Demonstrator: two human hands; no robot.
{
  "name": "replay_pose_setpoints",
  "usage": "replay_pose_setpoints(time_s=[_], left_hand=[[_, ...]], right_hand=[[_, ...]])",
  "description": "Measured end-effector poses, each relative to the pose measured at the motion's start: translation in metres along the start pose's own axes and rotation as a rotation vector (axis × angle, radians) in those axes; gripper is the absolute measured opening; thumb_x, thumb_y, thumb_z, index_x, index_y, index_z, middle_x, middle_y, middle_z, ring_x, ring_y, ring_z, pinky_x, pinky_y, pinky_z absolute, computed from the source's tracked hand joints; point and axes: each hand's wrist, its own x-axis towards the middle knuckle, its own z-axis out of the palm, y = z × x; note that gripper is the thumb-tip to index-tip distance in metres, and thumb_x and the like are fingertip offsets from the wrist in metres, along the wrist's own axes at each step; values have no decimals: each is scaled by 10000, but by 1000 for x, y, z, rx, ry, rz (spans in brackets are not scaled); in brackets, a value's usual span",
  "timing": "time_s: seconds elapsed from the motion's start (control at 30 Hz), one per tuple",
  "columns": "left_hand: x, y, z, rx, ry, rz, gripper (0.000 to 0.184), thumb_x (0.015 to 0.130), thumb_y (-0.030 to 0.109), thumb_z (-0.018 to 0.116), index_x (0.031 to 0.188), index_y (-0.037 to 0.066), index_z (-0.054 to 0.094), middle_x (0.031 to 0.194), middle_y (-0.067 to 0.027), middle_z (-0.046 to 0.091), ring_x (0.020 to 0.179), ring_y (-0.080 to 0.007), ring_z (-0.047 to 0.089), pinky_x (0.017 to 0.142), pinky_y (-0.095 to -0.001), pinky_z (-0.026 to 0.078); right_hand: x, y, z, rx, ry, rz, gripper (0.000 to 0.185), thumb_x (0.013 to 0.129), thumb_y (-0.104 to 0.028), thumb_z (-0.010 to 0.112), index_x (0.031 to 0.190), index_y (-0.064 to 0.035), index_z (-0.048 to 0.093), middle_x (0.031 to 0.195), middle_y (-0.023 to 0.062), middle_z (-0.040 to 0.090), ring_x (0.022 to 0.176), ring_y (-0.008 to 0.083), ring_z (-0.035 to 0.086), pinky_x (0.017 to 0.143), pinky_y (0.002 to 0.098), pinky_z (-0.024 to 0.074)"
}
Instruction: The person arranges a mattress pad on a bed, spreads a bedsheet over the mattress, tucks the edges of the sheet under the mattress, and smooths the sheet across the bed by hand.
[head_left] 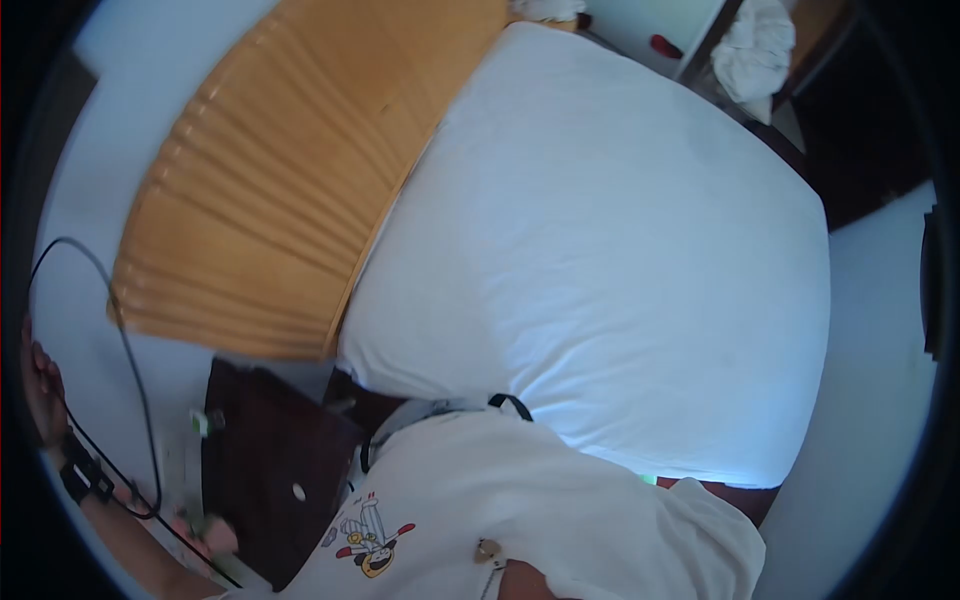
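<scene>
At the far left edge, my left hand (42, 385) is raised near the white wall, partly cut off by the dark rim of the view. Its fingers look bent, and what they hold, if anything, is too dim to make out. A black cable (128, 350) loops beside this hand and runs down along the forearm, past a black band (85, 470) on the wrist. My right hand is not visible; only some bare skin shows at the bottom edge below the white shirt (560, 490).
A bed with a white sheet (620, 240) fills the middle and right, against a ribbed wooden headboard (280, 170). A dark red-brown bedside surface (270, 460) stands at lower left with small items. White cloth (755, 60) hangs at top right.
</scene>
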Motion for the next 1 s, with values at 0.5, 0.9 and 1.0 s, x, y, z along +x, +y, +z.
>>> replay_pose_setpoints(time_s=[0.5,0.9,1.0], left_hand=[[-50,-376,619,1024,-1919,95,390,868,331,500,1142,63,569,971,-121,654,901,-252,615,819,-365,472],[68,-471,854,907,-852,233,646,819,463,551,1354,143,381,1401,-148,363,1297,-320,323,1037,-429,312],[58,-509,853,1131,-844,277,748,810,571,497,1426,214,266,1505,-117,150,1391,-273,116,1102,-464,153]], right_hand=[[230,-277,-288,-304,792,-51,797,693,-291,728,1376,-170,336,1420,190,312,1252,396,373,972,476,413],[272,-359,-328,-249,673,247,1216,515,-363,870,1447,-323,90,1511,164,-30,1344,500,2,925,661,361],[288,-346,-332,-261,710,191,1231,494,-369,876,1448,-311,99,1504,189,-37,1329,530,-8,912,656,376]])
